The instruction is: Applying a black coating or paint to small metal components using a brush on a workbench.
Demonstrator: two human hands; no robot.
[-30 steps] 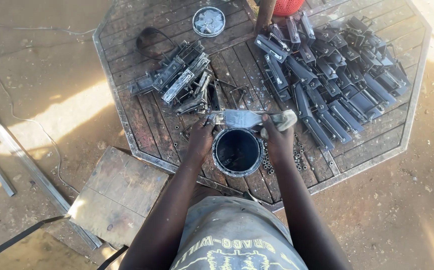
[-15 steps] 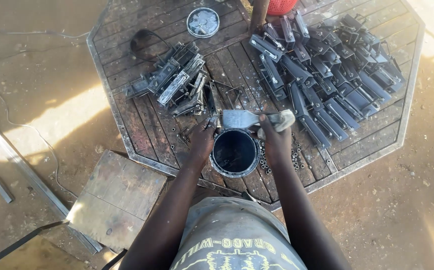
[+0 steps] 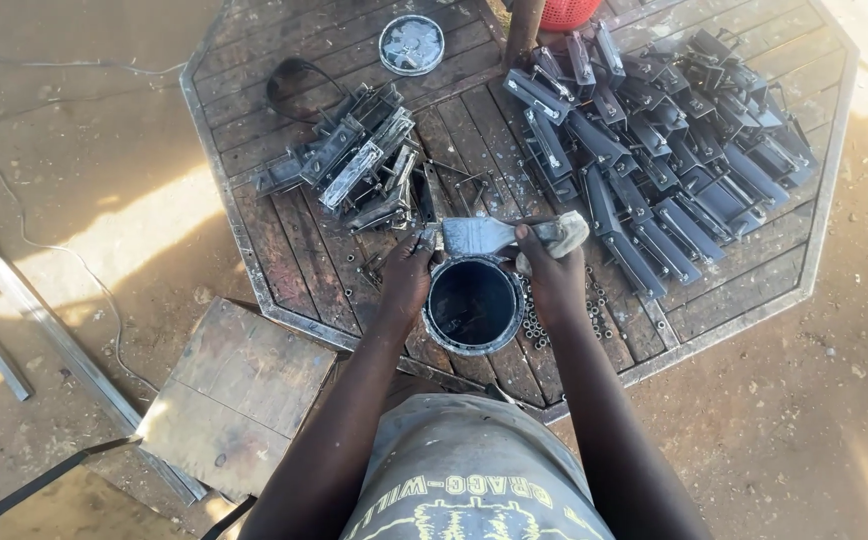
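Your right hand (image 3: 554,275) has its fingers (image 3: 526,236) closed around a pale rag and one end of a flat, silver-grey metal piece (image 3: 476,236). Your left hand (image 3: 409,275) pinches the other end with its fingers pressed together. The piece lies level across the far rim of a round black tin (image 3: 473,305) with a dark, wet-looking inside. The tin stands on the octagonal slatted wooden tabletop (image 3: 284,250), between both hands, with small metal nuts (image 3: 534,325) scattered just beside it.
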